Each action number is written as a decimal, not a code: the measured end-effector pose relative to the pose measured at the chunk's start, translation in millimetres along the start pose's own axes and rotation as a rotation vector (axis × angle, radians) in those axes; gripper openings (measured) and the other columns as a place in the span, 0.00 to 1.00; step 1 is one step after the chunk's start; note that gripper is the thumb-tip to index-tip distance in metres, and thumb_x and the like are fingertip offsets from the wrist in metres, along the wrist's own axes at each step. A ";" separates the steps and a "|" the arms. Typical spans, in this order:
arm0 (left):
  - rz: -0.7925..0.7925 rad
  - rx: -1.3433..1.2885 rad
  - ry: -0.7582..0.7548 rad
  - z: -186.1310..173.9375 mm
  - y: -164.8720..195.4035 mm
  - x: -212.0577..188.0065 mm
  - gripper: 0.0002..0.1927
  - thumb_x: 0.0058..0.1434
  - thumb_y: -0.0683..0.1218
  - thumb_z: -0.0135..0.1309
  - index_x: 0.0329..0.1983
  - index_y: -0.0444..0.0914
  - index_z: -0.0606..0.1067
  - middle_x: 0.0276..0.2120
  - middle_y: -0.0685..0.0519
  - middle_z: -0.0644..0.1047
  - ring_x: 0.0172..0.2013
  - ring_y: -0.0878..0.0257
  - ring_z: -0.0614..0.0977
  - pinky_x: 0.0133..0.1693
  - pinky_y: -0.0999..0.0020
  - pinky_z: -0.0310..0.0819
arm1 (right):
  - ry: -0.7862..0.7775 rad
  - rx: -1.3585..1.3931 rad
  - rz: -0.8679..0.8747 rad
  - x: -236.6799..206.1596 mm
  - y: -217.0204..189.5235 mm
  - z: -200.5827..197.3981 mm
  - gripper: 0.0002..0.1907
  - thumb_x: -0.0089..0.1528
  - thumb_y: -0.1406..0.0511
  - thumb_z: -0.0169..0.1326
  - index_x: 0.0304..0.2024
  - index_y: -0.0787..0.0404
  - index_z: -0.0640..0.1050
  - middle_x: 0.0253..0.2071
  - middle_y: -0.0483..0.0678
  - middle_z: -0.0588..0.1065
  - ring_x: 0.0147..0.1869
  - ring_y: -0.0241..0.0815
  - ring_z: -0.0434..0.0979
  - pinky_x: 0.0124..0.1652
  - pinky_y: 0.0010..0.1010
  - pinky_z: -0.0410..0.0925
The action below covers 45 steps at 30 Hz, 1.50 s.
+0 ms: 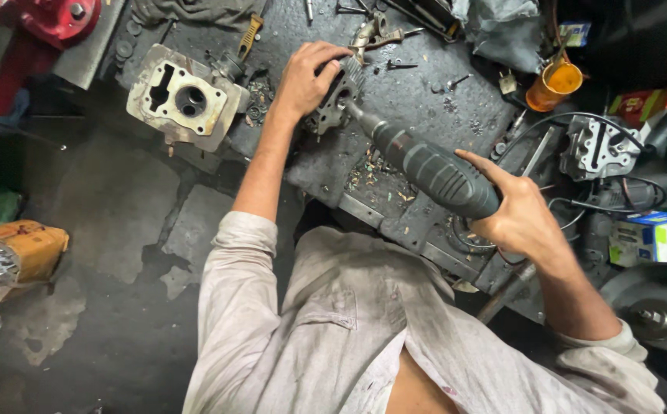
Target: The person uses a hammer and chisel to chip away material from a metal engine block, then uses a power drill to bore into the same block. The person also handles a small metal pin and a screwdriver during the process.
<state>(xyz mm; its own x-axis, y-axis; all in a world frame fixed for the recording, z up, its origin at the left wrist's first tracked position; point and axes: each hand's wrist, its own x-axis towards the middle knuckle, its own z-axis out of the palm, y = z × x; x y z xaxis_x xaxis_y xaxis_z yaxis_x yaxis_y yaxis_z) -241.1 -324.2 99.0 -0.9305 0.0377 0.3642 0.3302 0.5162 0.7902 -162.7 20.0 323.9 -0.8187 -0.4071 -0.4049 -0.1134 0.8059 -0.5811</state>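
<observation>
Orange cup (553, 86), contents unclear, sits beyond the grinder (433, 170). Grinder is gripped by right hand (519, 215), tip slanting toward cylinder head (336, 98), clasped by left hand (308, 77).

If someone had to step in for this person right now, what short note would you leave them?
Left hand: pressing down on the finned engine part on the dark bench, steadying it.
Right hand: wrapped around the rear of the grey power tool, forefinger stretched along its body.
Tool's tip is at the part's opening.
Nearby: a cylinder block at the bench's left end, an orange cup and another engine part to the right.
Done: chips lie on the bench under the tool.
Left: I cannot tell how much work remains on the part.
</observation>
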 end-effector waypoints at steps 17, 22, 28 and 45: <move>-0.059 0.052 -0.139 10.8 -1.8 15.2 0.13 0.68 0.48 0.51 0.49 0.42 0.82 0.44 0.48 0.79 0.49 0.49 0.77 0.54 0.57 0.70 | 0.182 0.462 0.045 -20.2 91.3 31.2 0.47 0.35 0.78 0.56 0.62 0.68 0.75 0.48 0.46 0.78 0.49 0.35 0.75 0.51 0.25 0.68; -0.055 0.095 -0.106 18.9 -7.1 19.9 0.12 0.68 0.48 0.51 0.49 0.43 0.82 0.44 0.49 0.79 0.51 0.49 0.76 0.55 0.56 0.69 | 0.179 0.472 0.029 -16.1 77.9 37.4 0.48 0.36 0.77 0.56 0.64 0.66 0.74 0.50 0.46 0.78 0.51 0.34 0.75 0.53 0.24 0.68; -0.100 0.097 -0.101 20.9 -11.4 17.8 0.13 0.67 0.49 0.51 0.48 0.45 0.83 0.44 0.50 0.79 0.50 0.49 0.76 0.54 0.56 0.70 | 0.228 0.587 0.014 -15.1 76.0 35.8 0.46 0.38 0.77 0.55 0.64 0.65 0.74 0.52 0.46 0.78 0.54 0.34 0.75 0.56 0.24 0.67; -0.089 0.129 -0.050 27.3 -20.5 18.5 0.14 0.67 0.51 0.51 0.47 0.43 0.83 0.43 0.50 0.80 0.48 0.50 0.77 0.53 0.57 0.71 | 0.085 0.283 -0.018 1.6 36.9 19.1 0.50 0.38 0.77 0.58 0.66 0.57 0.72 0.49 0.49 0.80 0.51 0.35 0.77 0.54 0.27 0.68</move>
<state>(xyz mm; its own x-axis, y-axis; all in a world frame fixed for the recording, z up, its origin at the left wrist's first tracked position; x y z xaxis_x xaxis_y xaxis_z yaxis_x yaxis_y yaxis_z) -269.4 -310.8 76.1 -0.9629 0.0278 0.2684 0.2263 0.6249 0.7472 -157.4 40.9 288.4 -0.8634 -0.3736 -0.3391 0.0231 0.6422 -0.7662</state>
